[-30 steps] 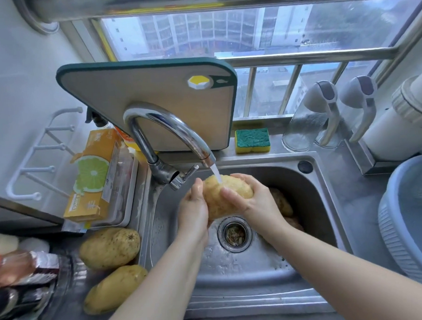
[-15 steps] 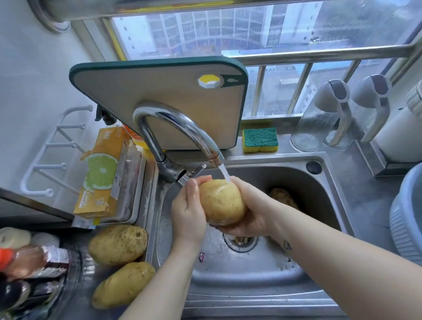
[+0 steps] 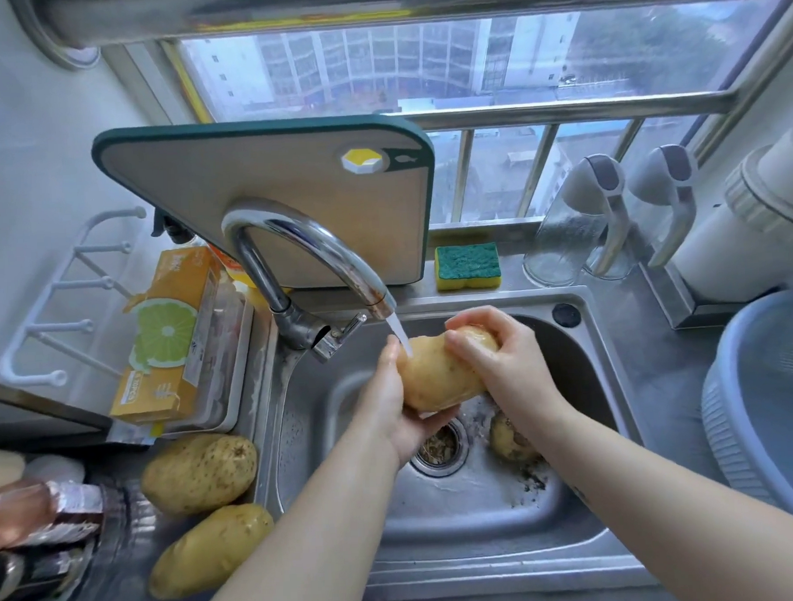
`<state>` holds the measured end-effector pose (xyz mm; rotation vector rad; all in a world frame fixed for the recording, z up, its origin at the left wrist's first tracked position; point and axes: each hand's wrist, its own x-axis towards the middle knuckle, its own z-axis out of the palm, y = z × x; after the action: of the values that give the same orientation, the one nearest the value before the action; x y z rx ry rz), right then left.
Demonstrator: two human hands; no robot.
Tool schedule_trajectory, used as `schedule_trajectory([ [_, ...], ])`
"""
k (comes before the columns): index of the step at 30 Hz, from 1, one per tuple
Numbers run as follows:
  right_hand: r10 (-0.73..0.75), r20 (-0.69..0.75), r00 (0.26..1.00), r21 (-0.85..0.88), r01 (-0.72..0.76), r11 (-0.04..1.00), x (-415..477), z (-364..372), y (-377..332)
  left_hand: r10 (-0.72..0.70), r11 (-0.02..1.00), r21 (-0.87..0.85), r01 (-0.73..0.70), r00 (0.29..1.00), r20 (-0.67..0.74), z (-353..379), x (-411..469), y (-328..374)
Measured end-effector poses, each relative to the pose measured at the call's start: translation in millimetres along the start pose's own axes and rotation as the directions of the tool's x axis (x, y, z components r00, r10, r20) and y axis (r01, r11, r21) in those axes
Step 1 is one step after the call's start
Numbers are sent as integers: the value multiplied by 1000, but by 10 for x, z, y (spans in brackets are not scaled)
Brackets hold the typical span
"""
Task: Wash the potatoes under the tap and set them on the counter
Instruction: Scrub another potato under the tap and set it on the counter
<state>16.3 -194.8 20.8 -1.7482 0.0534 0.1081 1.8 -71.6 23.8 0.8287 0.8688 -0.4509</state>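
A wet yellow potato (image 3: 434, 376) is held under the running tap (image 3: 320, 253) above the steel sink (image 3: 440, 516). My left hand (image 3: 399, 404) cups it from below and from the left. My right hand (image 3: 501, 354) grips its upper right end. Water falls on the potato's top left. A dirty potato (image 3: 509, 438) lies in the sink by the drain, partly hidden by my right forearm. Two more potatoes (image 3: 200, 472) (image 3: 210, 551) lie on the counter to the left of the sink.
A cutting board (image 3: 266, 178) leans behind the tap. A green-and-yellow sponge (image 3: 468, 266) sits on the sill ledge. An orange box (image 3: 169, 337) lies left of the sink, bottles (image 3: 36, 511) at far left. Glass jugs (image 3: 578, 228) and a blue basin (image 3: 771, 402) stand right.
The potato has been turned from upright to lying slantwise. My right hand moved from under it to its upper end, and my left hand slid beneath it.
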Motion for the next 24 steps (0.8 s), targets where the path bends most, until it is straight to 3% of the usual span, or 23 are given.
schedule_trajectory([
  [3, 77, 29, 997, 29, -78, 997, -37, 112, -17, 164, 982, -76, -171, 982, -91, -99, -21, -31],
  [5, 305, 91, 948, 76, -312, 947, -45, 225, -19, 256, 959, -82, -271, 954, -159, -186, -59, -2],
  [8, 633, 345, 693, 191, -712, 675, -69, 366, -69, 352, 930, -29, -367, 910, -220, -354, -75, 90],
  [10, 660, 415, 626, 186, -768, 612, -89, 415, -115, 399, 916, 47, -399, 889, -224, -436, -85, 137],
  [14, 558, 352, 751, 251, -650, 717, -86, 462, -147, 442, 897, 89, -433, 885, -146, -453, -115, 231],
  [17, 425, 206, 881, 191, -463, 866, -101, 338, -127, 303, 949, 109, -295, 950, -71, -370, -115, 246],
  [19, 259, 124, 958, 19, -264, 964, -115, 169, -103, 158, 973, 174, -150, 987, -30, -329, -134, 221],
  [21, 133, 145, 980, -103, -118, 988, -137, -24, -96, 56, 984, 169, -61, 998, 33, -289, -149, 158],
  [24, 62, 242, 968, -229, -5, 973, -186, -237, -125, 80, 993, 79, -88, 991, 107, -230, -184, 47],
])
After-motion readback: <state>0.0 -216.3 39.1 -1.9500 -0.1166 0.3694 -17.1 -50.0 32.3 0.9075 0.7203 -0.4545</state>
